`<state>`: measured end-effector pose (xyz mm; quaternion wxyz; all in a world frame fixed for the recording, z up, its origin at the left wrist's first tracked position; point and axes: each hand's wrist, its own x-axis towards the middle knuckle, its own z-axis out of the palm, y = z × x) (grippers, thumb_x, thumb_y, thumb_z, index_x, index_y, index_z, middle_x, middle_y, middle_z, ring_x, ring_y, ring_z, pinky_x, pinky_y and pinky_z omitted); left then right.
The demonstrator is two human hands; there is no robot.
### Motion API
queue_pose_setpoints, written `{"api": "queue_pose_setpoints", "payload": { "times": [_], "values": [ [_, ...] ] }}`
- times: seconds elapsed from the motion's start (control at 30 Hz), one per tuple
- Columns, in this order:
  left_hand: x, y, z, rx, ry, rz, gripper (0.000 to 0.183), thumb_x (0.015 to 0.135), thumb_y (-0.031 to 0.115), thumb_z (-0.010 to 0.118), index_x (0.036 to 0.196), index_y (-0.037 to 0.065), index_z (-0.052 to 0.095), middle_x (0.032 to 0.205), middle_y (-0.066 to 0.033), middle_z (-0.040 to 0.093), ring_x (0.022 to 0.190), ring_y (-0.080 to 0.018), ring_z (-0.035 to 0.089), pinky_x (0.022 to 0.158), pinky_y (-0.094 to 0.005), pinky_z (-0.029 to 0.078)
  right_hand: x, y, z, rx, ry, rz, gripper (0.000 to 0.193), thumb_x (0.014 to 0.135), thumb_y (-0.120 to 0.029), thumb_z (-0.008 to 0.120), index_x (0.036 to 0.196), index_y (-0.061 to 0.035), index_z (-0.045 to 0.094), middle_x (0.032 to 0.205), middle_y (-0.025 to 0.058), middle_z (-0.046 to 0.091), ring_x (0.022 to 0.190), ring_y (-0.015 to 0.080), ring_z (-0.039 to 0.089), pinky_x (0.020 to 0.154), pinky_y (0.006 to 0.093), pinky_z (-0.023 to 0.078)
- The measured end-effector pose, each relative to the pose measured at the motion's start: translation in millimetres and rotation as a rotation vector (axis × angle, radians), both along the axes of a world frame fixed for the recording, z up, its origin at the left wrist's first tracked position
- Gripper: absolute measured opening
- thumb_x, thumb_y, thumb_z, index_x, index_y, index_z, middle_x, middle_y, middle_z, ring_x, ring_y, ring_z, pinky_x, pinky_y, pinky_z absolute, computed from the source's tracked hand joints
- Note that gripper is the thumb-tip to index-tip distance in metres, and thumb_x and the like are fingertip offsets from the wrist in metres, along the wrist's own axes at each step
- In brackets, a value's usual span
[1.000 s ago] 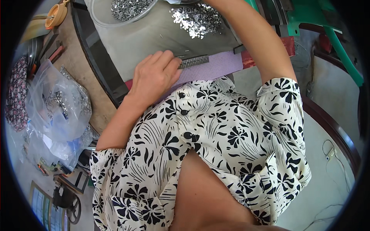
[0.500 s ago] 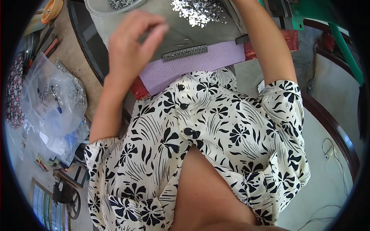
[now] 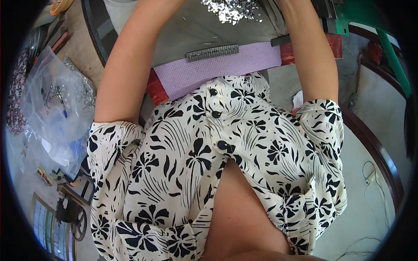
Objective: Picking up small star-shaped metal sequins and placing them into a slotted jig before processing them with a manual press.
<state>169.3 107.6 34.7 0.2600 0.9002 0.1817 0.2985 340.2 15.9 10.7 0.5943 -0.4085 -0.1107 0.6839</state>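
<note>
Both my hands are beyond the upper edge, so their fingers and anything in them are hidden. My left forearm (image 3: 130, 65) reaches up across the left of the work table, which has a grey-green cover (image 3: 178, 37). On the right, my right forearm (image 3: 313, 61) stretches up past the table's near edge. Between the forearms, at the top, lies a pile of small shiny silver pieces (image 3: 230, 10). Nearer to me, a dark grey ridged strip (image 3: 212, 52), comb-like along its length, rests by a lilac woven cloth (image 3: 257, 56). A few thin slivers lie just beyond the strip.
Red padding (image 3: 333, 45) shows at both ends of the lilac cloth along the near edge. Clear plastic bags (image 3: 56, 113) are heaped at the left. A green metal frame (image 3: 365, 26) stands at the upper right. A cable (image 3: 370, 178) trails over the floor at right.
My left hand has moved up and away from me, out of view. My right forearm remains stretched upward. The clear tub with silver pieces at the top left is now mostly out of sight.
</note>
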Motion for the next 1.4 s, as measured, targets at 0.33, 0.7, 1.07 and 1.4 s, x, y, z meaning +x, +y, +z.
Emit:
{"api": "queue_pose_setpoints", "payload": {
  "times": [0.33, 0.7, 1.07, 1.4],
  "values": [
    [13, 24, 0, -0.461, 0.023, -0.126, 0.011, 0.083, -0.004, 0.067, 0.092, -0.010, 0.071, 0.076, -0.0135, 0.073, 0.066, -0.0145, 0.067, 0.059, -0.0290, 0.052, -7, 1, -21, 0.026, -0.332, -0.183, 0.014, 0.098, -0.014, 0.064, 0.101, -0.0010, 0.069, 0.085, 0.0027, 0.070, 0.073, 0.0106, 0.067, 0.071, 0.0215, 0.059],
    [22, 21, 3, -0.042, 0.164, 0.007, 0.013, 0.073, 0.009, 0.068, 0.077, -0.003, 0.071, 0.076, -0.0279, 0.067, 0.078, -0.0411, 0.070, 0.070, -0.0459, 0.054, -27, 2, -23, 0.013, -0.438, -0.223, 0.021, 0.102, -0.013, 0.054, 0.102, 0.0033, 0.067, 0.088, 0.0081, 0.069, 0.072, 0.0151, 0.068, 0.069, 0.0248, 0.061],
    [27, 44, -5, -0.113, 0.187, 0.012, 0.015, 0.072, 0.013, 0.070, 0.077, -0.002, 0.072, 0.072, -0.0241, 0.068, 0.068, -0.0324, 0.070, 0.064, -0.0401, 0.053, -32, 0, -19, 0.074, -0.422, -0.303, 0.023, 0.102, -0.022, 0.060, 0.106, -0.0007, 0.068, 0.088, 0.0038, 0.070, 0.072, 0.0101, 0.066, 0.064, 0.0252, 0.060],
    [25, 51, -8, -0.345, 0.079, -0.135, 0.014, 0.073, 0.009, 0.072, 0.077, -0.004, 0.070, 0.067, -0.0158, 0.070, 0.065, -0.0199, 0.068, 0.061, -0.0341, 0.052, -31, 2, -17, 0.043, -0.400, -0.340, 0.017, 0.098, -0.020, 0.067, 0.102, -0.0035, 0.069, 0.083, 0.0010, 0.069, 0.070, 0.0088, 0.065, 0.065, 0.0247, 0.060]
  ]
}}
